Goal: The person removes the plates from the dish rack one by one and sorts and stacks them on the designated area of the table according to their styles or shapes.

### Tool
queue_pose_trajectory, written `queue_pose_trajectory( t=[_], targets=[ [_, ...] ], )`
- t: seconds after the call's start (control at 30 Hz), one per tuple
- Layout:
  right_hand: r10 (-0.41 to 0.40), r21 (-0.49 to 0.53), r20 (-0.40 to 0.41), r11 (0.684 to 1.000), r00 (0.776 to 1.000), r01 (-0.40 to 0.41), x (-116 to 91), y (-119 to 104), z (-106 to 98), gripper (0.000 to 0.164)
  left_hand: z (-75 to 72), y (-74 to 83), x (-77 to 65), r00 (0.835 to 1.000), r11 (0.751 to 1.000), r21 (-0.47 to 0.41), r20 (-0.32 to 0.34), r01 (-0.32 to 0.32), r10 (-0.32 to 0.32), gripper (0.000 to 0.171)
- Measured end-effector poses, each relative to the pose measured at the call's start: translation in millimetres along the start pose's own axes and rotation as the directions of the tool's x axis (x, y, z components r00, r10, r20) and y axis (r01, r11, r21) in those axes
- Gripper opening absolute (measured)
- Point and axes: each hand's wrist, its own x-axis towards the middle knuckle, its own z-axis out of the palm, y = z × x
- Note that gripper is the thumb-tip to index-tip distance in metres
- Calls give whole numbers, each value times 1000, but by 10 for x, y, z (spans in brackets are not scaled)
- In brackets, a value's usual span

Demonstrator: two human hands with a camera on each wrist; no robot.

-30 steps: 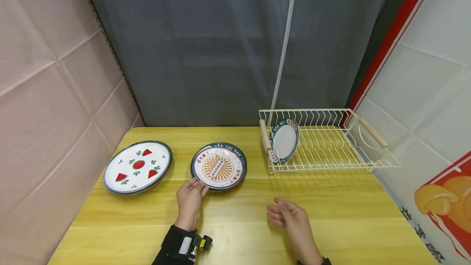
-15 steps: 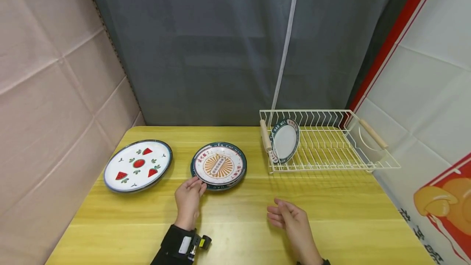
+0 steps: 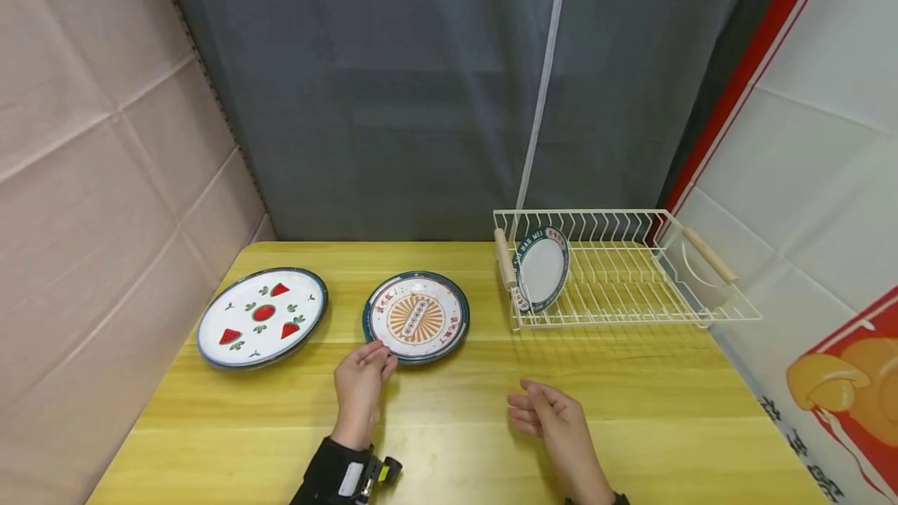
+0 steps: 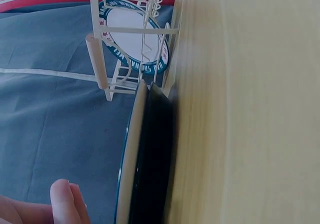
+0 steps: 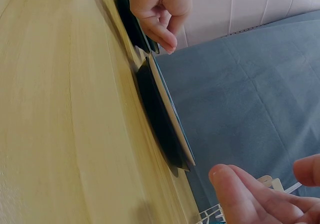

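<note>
In the head view, a round plate with an orange sunburst (image 3: 417, 316) lies on top of a dark-rimmed plate stack in the middle of the table. My left hand (image 3: 365, 388) hovers at the stack's near-left edge, fingers loosely bent. The left wrist view shows a gap between those fingers (image 4: 62, 201) and the stacked plates (image 4: 142, 159). To the right, my right hand (image 3: 557, 427) stays over the table with relaxed fingers, holding nothing. Beyond it, a white wire dish rack (image 3: 617, 267) holds one green-rimmed plate (image 3: 544, 270) upright at its left end.
Oval plates with a watermelon pattern (image 3: 263, 316) are stacked at the left of the wooden table (image 3: 449, 427). A grey curtain (image 3: 393, 115) closes off the back. Pale cloth walls (image 3: 91, 178) stand at the sides, and the rack sits close to the right one.
The sunburst plate has shifted slightly on the plate beneath it, first away from me, then back. My left hand has moved only a little at its edge. The right hand stays in place.
</note>
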Motion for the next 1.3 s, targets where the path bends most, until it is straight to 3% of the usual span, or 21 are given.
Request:
queue_pose_trajectory(
  t=[0.4, 0.73, 1.13, 1.3],
  targets=[
    [-18, 2, -12, 1000, 1000, 18, -9, -28, 9, 42, -42, 56, -224, 989, 996, 85, 142, -42, 29, 31],
    [-77, -15, -38, 997, 996, 77, 1, -76, -39, 40, -39, 24, -388, 983, 980, 187, 182, -65, 30, 35],
    [-156, -79, -60, 985, 986, 151, 87, -326, -262, 46, -72, -75, -468, 968, 976, 192, 246, -101, 52, 40],
    [-198, -127, -74, 974, 977, 188, 149, -448, -370, 48, -75, -88, -503, 969, 974, 206, 244, -91, 39, 41]
  ],
)
